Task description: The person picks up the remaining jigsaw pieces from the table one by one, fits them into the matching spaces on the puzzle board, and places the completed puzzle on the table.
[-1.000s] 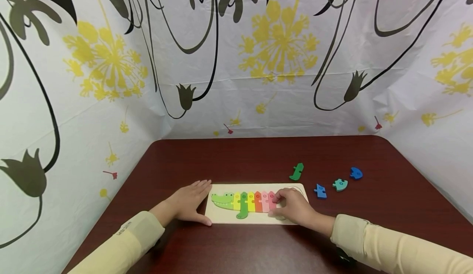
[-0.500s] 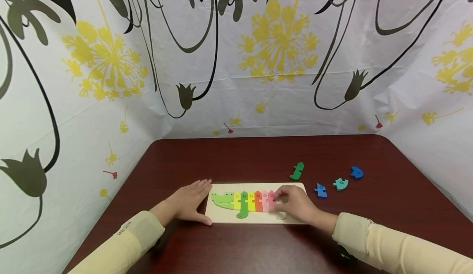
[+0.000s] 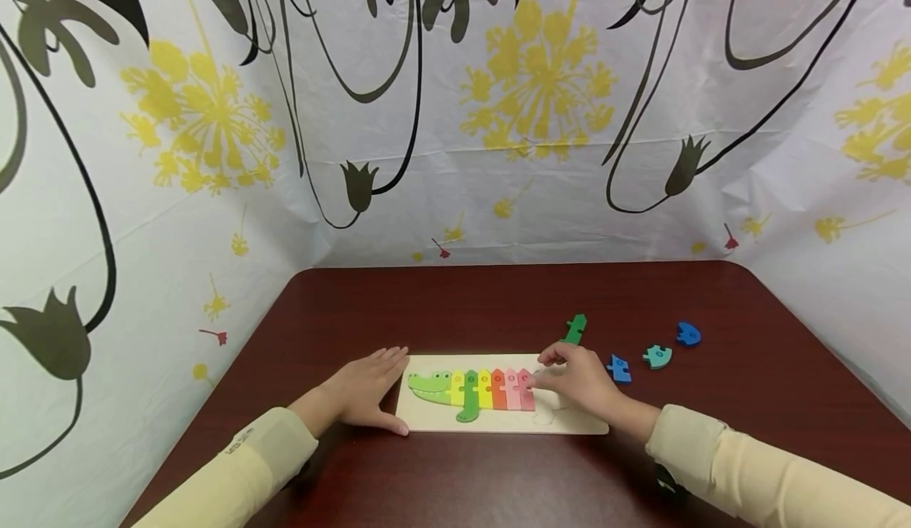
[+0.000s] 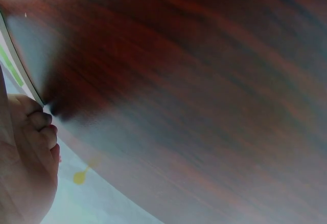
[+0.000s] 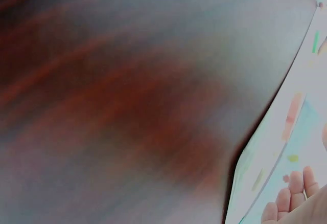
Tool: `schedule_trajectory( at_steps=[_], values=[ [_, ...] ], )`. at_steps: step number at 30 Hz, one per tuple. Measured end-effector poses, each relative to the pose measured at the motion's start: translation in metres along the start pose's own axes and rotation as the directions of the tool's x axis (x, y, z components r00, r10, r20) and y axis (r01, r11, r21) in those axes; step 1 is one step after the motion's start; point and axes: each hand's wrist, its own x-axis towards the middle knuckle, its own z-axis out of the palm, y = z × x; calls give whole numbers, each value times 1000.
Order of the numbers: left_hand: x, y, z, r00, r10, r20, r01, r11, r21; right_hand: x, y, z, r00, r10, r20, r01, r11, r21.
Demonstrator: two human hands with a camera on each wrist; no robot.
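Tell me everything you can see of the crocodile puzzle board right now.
The puzzle board is a pale, wood-looking rectangle lying flat on the dark red table. Its crocodile is filled from the green head through yellow, green, orange, red and pink segments; the tail end shows empty recesses. The left hand rests against its left edge; the right hand lies over its right part.

I see the pale wooden puzzle board [image 3: 498, 421] lying flat on the bench; its crocodile row [image 3: 473, 390] runs green head, then yellow, green, yellow, red and pink pieces, seated side by side; tail slots open.
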Motion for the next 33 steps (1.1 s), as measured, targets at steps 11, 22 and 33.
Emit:
schedule_trajectory(
  at_steps=[11, 22, 33],
  values=[
    [0, -1, 1, 1000, 5, -6, -5, 1000, 0, 11, 9, -16, 995, 55, -87, -59, 997, -41],
    [-1, 0, 1, 1000, 5, -10, -5, 1000, -12, 19, 27, -30, 988, 45, -151, -64, 991, -120],
    [-1, -1, 2, 1000, -4, -10, 4, 1000, -12, 30, 40, -33, 986, 100, -133, -124, 976, -182]
  ],
)
